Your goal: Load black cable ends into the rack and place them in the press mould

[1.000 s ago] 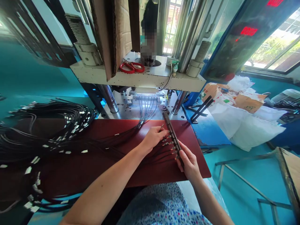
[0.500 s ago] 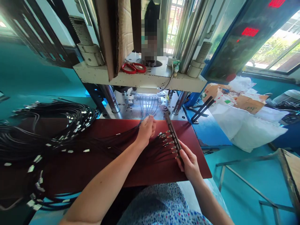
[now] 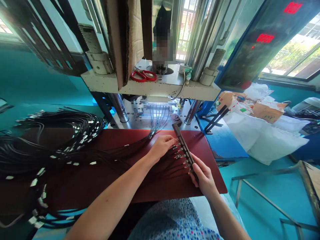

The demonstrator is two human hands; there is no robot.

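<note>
A red board (image 3: pixel 160 189) stands before a press (image 3: pixel 150 88), black cables (image 3: pixel 86 117) piled at left; over its right part slants a bar (image 3: pixel 183 147), cable ends (image 3: pixel 179 156) along its left edge. The right hand (image 3: pixel 205 175) pinches the bar's near end; the left hand (image 3: pixel 162 146) bunches its fingers beside the far half, pinching what, I cannot tell

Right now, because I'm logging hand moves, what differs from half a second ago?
The left hand has moved from beside the cables rightward and back, to the left side of the dark bar; its grasp is unclear. The bar's far end shifted slightly left. The right hand still grips the near end; the red scissors stayed put.
</note>
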